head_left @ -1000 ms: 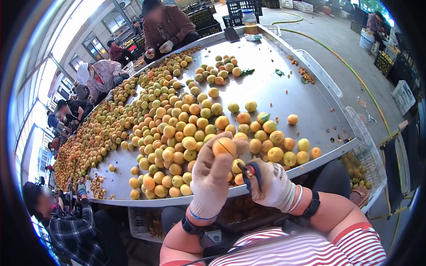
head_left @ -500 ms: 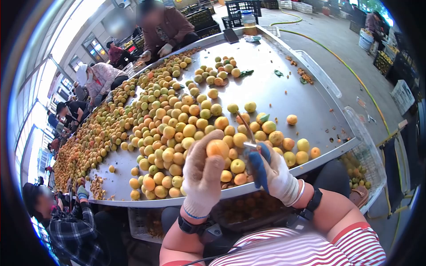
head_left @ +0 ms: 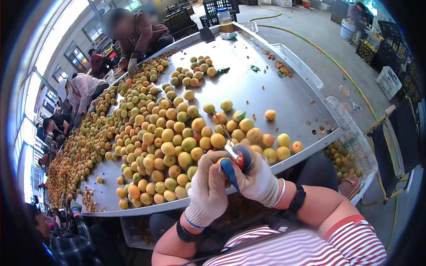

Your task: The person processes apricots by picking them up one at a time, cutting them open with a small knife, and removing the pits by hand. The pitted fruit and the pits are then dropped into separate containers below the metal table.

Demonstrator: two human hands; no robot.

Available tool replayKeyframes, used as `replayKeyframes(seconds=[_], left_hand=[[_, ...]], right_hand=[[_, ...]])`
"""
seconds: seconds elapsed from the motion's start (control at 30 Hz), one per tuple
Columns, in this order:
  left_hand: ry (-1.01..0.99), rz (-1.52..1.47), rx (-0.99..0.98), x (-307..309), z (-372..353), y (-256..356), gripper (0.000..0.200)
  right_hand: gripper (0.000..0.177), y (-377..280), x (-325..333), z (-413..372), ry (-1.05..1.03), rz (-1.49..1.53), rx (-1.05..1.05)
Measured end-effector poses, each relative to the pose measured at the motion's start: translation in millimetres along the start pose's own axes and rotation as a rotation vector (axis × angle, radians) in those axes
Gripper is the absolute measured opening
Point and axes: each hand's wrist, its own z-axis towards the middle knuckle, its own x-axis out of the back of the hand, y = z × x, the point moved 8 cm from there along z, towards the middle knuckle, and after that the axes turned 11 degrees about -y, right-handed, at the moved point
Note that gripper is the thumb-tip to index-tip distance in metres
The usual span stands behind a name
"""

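Note:
My right hand (head_left: 258, 181), in a whitish knit glove, is closed round pruning shears (head_left: 228, 170) with blue-and-red handles. Their thin metal blades point up and away over the fruit. My left hand (head_left: 207, 188), in a matching glove stained tan at the fingers, is curled against the shears. Its fingertips meet beside the handles, and whatever lies inside them is hidden. Both hands are above the near edge of a metal table (head_left: 284, 102). Just beyond them spreads a heap of yellow-orange apricots (head_left: 167, 148), some greenish.
Beneath the table's right corner stands a clear plastic crate (head_left: 361, 155) of fruit. Fruit scraps (head_left: 282, 68) and leaves lie on the metal. A lidded jar (head_left: 225, 20) stands at the far corner. Co-workers (head_left: 140, 37) sit along the left side. A folding chair (head_left: 399, 142) is at right.
My left hand has turned inward and come against the shears. The apricot seen in its fingers before is now out of sight. The view has shifted slightly to the right.

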Motion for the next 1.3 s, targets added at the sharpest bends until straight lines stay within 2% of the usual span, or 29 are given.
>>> replayKeyframes(seconds=[0.07,0.13,0.17,0.2,0.27,0.3,0.33,0.4,0.43,0.57,0.6,0.67,0.7,0.73,0.8,0.83,1.0,1.07,1.2,1.23,1.3], left_hand=[[-0.009,-0.021,0.058,2.3,-1.0,-3.0,0.037],[-0.052,-0.108,0.153,3.5,-1.4,-17.5,0.033],[-0.028,-0.054,0.141,5.7,-1.5,-18.7,0.031],[-0.024,-0.052,0.141,10.5,-1.9,-23.7,0.031],[-0.034,0.597,-0.094,17.9,-1.6,-12.8,0.023],[-0.034,0.306,0.022,23.0,0.9,-37.9,0.036],[-0.026,0.308,0.023,26.0,4.5,-32.9,0.036],[-0.023,-0.928,0.401,15.1,8.8,-58.9,0.055],[-0.313,-1.203,0.290,8.2,17.9,-47.0,0.068],[-0.269,-1.166,0.239,21.0,15.9,-52.3,0.058],[-0.268,-1.168,0.240,19.1,13.4,-48.3,0.058],[-0.165,-0.747,0.110,27.7,14.1,-30.0,0.053],[-0.356,-1.118,0.198,16.0,12.5,-32.9,0.049],[-0.364,-1.125,0.202,13.1,12.4,-31.9,0.049],[-0.439,-1.100,0.256,-0.3,8.0,-23.6,0.053],[-0.435,-1.065,0.302,-5.5,5.0,-17.0,0.056],[-0.568,-1.101,0.309,-34.9,-2.8,-15.0,0.054],[-0.468,-0.851,0.428,-37.8,-6.4,-15.6,0.050],[-0.449,-0.785,0.375,-41.6,-7.0,-6.5,0.044],[-0.449,-0.784,0.375,-42.1,-7.8,-3.1,0.044],[-0.431,-0.655,0.395,-40.0,-9.1,-1.4,0.043]], right_hand=[[0.021,-0.6,0.7,1.3,-0.001,-0.009,0.023],[0.027,-11.1,0.3,3.4,-0.053,-0.143,0.068],[0.032,-19.1,-1.6,2.2,-0.096,-0.153,0.173],[0.032,-19.2,-2.8,1.1,-0.099,-0.150,0.175],[0.034,-24.8,-9.9,-2.6,-0.135,-0.209,0.252],[0.036,-21.9,-10.4,-3.5,-0.147,-0.141,0.297],[0.036,-22.8,-8.4,-4.1,-0.154,-0.137,0.301],[0.037,-26.6,-17.8,-5.3,-0.388,-0.091,0.304],[0.031,-24.4,-22.2,-5.1,-0.519,-0.022,0.228],[0.022,-32.0,-21.1,-1.8,-0.718,-0.042,0.208],[0.022,-31.0,-17.8,1.9,-0.718,-0.041,0.206],[0.022,-32.6,0.2,10.4,-0.609,0.272,0.203],[0.018,-31.2,15.2,12.7,-0.483,0.239,0.205],[0.016,-32.2,29.5,13.2,-0.356,0.204,0.205],[0.023,-21.7,41.2,10.3,-0.139,0.666,-0.073],[0.038,-31.3,47.7,14.2,-0.099,0.477,0.098],[0.045,-42.6,49.2,12.7,-0.054,0.671,0.086],[0.046,-35.5,41.4,8.2,-0.097,0.725,-0.058],[0.048,-26.2,38.9,2.7,-0.067,0.661,-0.127],[0.046,-25.3,40.3,5.7,-0.076,0.634,-0.009],[0.044,-22.9,38.0,0.6,-0.044,0.654,-0.029]])
